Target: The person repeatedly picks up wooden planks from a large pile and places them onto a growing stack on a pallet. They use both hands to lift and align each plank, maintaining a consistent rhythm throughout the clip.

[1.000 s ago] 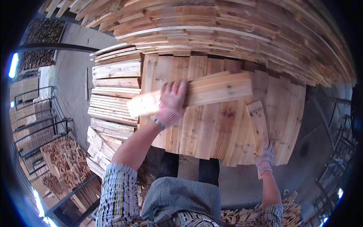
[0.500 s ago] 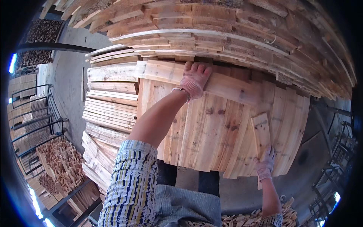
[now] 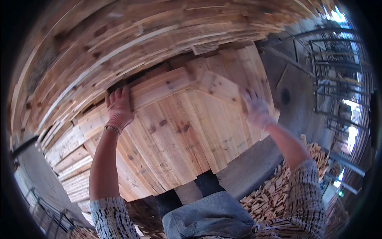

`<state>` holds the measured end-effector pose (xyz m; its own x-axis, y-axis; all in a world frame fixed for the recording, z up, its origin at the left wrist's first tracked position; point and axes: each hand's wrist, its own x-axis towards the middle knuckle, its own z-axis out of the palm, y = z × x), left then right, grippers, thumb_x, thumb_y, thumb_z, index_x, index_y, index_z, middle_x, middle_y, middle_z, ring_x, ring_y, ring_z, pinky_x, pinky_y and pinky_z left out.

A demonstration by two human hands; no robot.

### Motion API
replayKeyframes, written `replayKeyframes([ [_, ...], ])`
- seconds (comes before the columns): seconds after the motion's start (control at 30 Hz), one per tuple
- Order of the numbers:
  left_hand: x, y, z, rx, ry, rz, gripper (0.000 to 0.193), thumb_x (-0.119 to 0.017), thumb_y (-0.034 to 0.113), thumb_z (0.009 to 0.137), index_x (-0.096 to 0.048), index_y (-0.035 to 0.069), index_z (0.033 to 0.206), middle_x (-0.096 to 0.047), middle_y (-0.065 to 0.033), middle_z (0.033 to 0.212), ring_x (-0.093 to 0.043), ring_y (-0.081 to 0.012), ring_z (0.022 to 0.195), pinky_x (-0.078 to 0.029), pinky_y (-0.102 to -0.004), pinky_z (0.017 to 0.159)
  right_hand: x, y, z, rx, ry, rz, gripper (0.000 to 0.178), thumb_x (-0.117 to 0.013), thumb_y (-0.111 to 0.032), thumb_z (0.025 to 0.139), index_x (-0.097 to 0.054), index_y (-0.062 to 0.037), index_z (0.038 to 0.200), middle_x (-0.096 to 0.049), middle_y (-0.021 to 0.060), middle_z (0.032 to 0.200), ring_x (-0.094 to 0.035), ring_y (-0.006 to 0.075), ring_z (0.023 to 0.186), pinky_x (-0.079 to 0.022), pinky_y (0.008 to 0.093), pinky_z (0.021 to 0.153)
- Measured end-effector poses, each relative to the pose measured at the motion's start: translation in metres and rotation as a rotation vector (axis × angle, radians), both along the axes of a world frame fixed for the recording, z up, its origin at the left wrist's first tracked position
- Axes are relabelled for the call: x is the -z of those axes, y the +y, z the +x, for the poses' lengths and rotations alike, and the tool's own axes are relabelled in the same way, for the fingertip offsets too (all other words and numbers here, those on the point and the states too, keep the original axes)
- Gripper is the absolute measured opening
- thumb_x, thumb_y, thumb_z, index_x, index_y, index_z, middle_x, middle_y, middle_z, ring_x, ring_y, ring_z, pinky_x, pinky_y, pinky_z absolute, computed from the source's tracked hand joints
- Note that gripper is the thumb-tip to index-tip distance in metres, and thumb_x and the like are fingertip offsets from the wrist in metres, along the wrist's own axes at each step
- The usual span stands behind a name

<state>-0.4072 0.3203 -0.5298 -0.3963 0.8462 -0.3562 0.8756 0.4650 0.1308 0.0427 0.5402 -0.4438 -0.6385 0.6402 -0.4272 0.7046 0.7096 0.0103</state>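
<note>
Planks [image 3: 179, 135] lie side by side in a flat layer before me, some marked with dark knots. A narrow board [image 3: 159, 85] runs crosswise along their far side. My left hand [image 3: 119, 111], in a pinkish knit glove, is closed over the left part of that board. My right hand [image 3: 256, 109], also gloved and smeared by motion, grips the near right end of a short board [image 3: 219, 87]. This short board slants across the layer, its other end meeting the right end of the crosswise board. Its thumb side is hard to make out.
A tall stack of boards [image 3: 159, 44] rises just beyond the layer. More stacked planks [image 3: 75, 171] stand at the left. Small wood offcuts [image 3: 270, 191] are heaped at the near right. Metal racks [image 3: 338, 79] stand on the right, past the grey floor [image 3: 286, 91].
My view has swung to the right. The right hand has brought the short board up from the near right, turning it toward the crosswise board. My left hand stays on the crosswise board.
</note>
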Motion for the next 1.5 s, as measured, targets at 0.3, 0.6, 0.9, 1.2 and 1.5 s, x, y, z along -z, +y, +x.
replayKeyframes([
  [0.3, -0.003, 0.005, 0.001, -0.068, 0.021, -0.165, 0.107, -0.085, 0.021, 0.065, -0.028, 0.016, 0.155, -0.035, -0.0171, 0.154, -0.030, -0.0365, 0.146, -0.015, -0.0520, 0.124, 0.076, 0.117, -0.135, -0.538, -0.223, 0.119, 0.091, -0.068, -0.008, 0.084, -0.024, -0.0348, 0.160, -0.035, 0.0170, 0.158, -0.042, 0.0363, 0.140, -0.040, 0.0527, 0.112],
  [0.6, 0.007, 0.015, 0.017, -0.042, -0.012, -0.041, 0.108, -0.087, 0.022, 0.064, -0.028, 0.012, 0.154, -0.037, -0.0177, 0.153, -0.032, -0.0372, 0.143, -0.016, -0.0508, 0.124, 0.094, 0.122, -0.111, -0.561, -0.048, 0.220, 0.068, -0.051, -0.011, 0.094, -0.034, -0.0351, 0.156, -0.043, 0.0191, 0.151, -0.051, 0.0421, 0.130, -0.044, 0.0589, 0.105],
  [0.9, -0.089, -0.019, 0.065, -0.081, -0.172, 0.034, 0.061, -0.074, 0.026, 0.074, -0.055, 0.007, 0.130, -0.061, -0.0178, 0.114, -0.058, -0.0370, 0.112, -0.044, -0.0504, 0.099, 0.018, -0.109, -0.086, 0.101, 0.282, -0.360, 0.075, -0.071, -0.021, 0.086, -0.037, -0.0133, 0.152, -0.034, 0.0239, 0.157, -0.039, 0.0438, 0.141, -0.039, 0.0501, 0.115],
  [1.2, -0.156, -0.242, 0.104, -0.952, -0.612, -0.072, 0.107, -0.089, 0.044, 0.064, -0.039, 0.000, 0.148, -0.057, -0.0232, 0.131, -0.058, -0.0341, 0.123, -0.049, -0.0406, 0.104, 0.035, -0.260, -0.027, -0.041, 0.099, -0.521, 0.061, -0.072, -0.025, 0.087, -0.050, -0.0072, 0.141, -0.053, 0.0237, 0.140, -0.051, 0.0425, 0.128, -0.044, 0.0492, 0.108],
  [1.5, -0.104, -0.588, 0.029, -1.735, 0.050, -0.265, 0.106, -0.083, 0.055, 0.072, -0.037, -0.002, 0.150, -0.048, -0.0270, 0.144, -0.049, -0.0405, 0.132, -0.041, -0.0442, 0.110, 0.018, -0.357, -0.385, -0.649, 0.205, -0.645, 0.045, -0.065, -0.027, 0.094, -0.054, -0.0088, 0.133, -0.064, 0.0224, 0.120, -0.061, 0.0401, 0.112, -0.050, 0.0489, 0.096],
])
